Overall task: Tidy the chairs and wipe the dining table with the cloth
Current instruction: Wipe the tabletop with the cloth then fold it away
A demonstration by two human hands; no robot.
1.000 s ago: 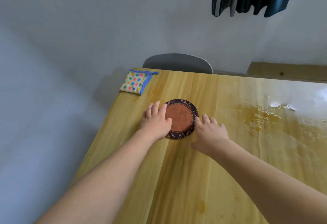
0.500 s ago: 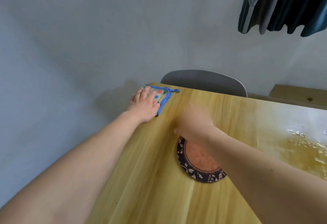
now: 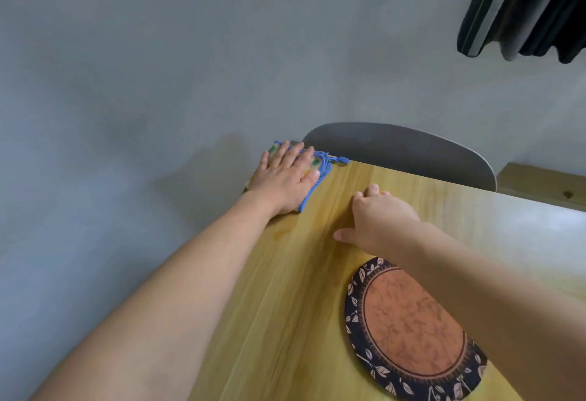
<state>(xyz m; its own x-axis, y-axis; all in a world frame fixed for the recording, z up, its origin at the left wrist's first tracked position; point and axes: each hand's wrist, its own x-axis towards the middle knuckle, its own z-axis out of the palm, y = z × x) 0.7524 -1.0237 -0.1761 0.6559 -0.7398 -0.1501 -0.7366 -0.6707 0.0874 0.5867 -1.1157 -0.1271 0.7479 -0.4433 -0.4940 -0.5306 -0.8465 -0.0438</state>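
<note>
head | left hand (image 3: 285, 178) flat on dotted cloth (image 3: 320, 164) at table (image 3: 285, 289) far-left corner, fingers straight | right hand (image 3: 377, 220) (empty) loosely curled, beyond round mat (image 3: 409, 331) | grey chair (image 3: 412, 153) behind

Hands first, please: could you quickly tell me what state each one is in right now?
Left hand: open, fingers straight, pressing flat on the cloth.
Right hand: open, holding nothing, resting on the table.
</note>
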